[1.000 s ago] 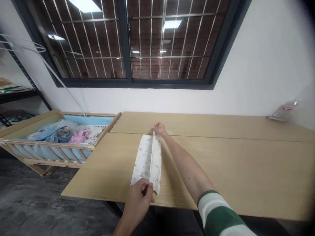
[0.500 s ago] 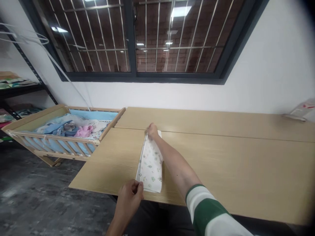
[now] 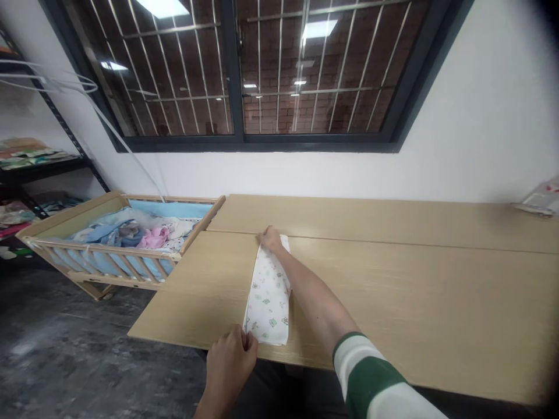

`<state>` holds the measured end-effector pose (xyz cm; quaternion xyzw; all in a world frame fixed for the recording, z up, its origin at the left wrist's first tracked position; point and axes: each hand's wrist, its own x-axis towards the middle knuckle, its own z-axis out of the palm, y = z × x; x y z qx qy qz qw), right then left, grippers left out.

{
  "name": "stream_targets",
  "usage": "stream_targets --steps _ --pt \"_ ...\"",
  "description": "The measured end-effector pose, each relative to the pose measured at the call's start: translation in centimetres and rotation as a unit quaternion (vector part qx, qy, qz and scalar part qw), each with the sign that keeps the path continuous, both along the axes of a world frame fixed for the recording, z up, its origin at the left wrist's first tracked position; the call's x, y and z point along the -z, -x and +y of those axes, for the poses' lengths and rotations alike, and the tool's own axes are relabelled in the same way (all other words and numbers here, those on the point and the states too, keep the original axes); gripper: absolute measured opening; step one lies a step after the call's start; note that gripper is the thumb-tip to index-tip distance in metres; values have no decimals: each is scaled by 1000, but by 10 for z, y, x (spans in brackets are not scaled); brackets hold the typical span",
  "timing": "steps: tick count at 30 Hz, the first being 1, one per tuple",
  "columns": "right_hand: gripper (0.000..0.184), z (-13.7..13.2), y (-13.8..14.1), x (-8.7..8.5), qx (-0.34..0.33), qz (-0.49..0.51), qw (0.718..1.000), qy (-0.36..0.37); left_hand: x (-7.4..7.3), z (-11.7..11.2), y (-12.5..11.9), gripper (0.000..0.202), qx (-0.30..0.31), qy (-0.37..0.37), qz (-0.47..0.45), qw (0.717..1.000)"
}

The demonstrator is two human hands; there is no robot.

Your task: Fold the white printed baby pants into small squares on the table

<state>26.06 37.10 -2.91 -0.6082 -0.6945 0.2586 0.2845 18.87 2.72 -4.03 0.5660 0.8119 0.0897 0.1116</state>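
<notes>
A white cloth [image 3: 269, 299] with small green and brown printed figures lies folded in a long strip on the wooden table [image 3: 371, 297]. At its far left corner, my right hand [image 3: 271, 238] pinches the edge, the arm reaching across from the right in a green and white striped sleeve. My left hand [image 3: 231, 358] is closed at the near left corner, by the table's front edge, with thumb and fingers pinched on the cloth. The fingertips of both hands partly hide the corners they grip.
Left of the table stands a wooden crib [image 3: 117, 262] with blue lining, holding blue, white and pink cloths. Behind it, a black shelf [image 3: 48, 169] carries folded fabrics. A barred window [image 3: 240, 81] is above the table. A plastic-wrapped item [image 3: 541, 199] sits at the far right.
The cloth's left edge has come down closer over the layer beneath, so the gap there is narrower. My left fingers have turned slightly at the near corner. The view has shifted a little.
</notes>
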Motion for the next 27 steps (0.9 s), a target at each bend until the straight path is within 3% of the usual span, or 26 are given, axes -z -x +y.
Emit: stream_targets --steps 2,4,7,10,14,17,19,23,27 --pt "15 -6 -4 -8 -19 7 1000 -6 0 -3 -1 26 -4 -4 23 1000" --pt "17 -16 -9 -17 -47 17 999 -15 2 -8 -2 25 3 -54 45 997" --pt "26 -48 -20 -32 -152 34 986 -57 8 -19 -7 21 77 -226 62 969" --pt "40 -104 -34 -48 -325 37 939 -110 18 -29 -19 31 154 -362 71 917" --pt "54 -189 -55 -58 -528 -21 843 -99 36 -34 -34 54 189 -406 131 885" --pt "59 -228 -65 -49 -603 -41 791 -92 50 -33 -40 46 183 -403 153 883" --pt "59 -239 -69 -36 -622 -52 777 -80 59 -32 -44 35 172 -400 135 890" --pt "56 -239 -74 -11 -627 -77 773 -53 67 -31 -46 30 148 -405 108 896" --pt "59 -226 -77 2 -620 -83 778 -63 64 -30 -38 28 180 -399 178 881"
